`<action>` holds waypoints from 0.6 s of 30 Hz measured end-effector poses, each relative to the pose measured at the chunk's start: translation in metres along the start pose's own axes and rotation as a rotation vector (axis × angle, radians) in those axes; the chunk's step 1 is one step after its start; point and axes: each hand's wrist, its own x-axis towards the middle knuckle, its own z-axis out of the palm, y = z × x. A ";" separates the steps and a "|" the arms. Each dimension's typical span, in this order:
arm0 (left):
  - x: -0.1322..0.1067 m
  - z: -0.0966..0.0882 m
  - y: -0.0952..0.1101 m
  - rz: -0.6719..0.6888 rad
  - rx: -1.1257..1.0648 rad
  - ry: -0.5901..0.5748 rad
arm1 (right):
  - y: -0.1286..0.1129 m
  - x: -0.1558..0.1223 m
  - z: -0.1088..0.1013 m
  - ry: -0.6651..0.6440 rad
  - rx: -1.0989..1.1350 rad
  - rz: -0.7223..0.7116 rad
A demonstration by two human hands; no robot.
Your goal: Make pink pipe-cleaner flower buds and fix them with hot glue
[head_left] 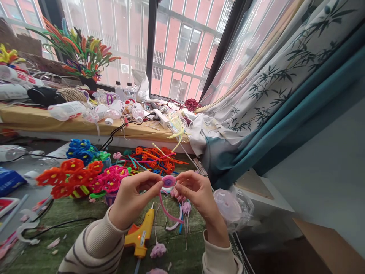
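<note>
Both hands raised at centre, fingertips nearly meeting. Left hand (pixel 129 199): back toward the camera, thumb and forefinger pinched together. Right hand (pixel 196 194): palm turned inward, thumb and forefinger pinched, other fingers loosely curled. Forearms rise from below, converging in a V.

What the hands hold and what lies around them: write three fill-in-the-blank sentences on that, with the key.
1. The left hand and right hand pinch a coil coloured ____.
2. Below the hands, on the green mat, lies a yellow ____.
3. Behind the orange flowers stand flowers coloured ____.
Missing words: pink; glue gun; blue.
</note>
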 end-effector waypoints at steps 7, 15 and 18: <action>-0.001 0.002 0.003 0.062 0.039 0.068 | -0.009 -0.005 0.011 0.178 -0.381 -0.283; -0.002 0.004 0.003 0.042 -0.001 0.085 | -0.006 -0.004 0.018 0.255 -0.553 -0.466; -0.002 0.004 0.004 0.029 -0.013 0.084 | -0.004 -0.004 0.019 0.270 -0.589 -0.539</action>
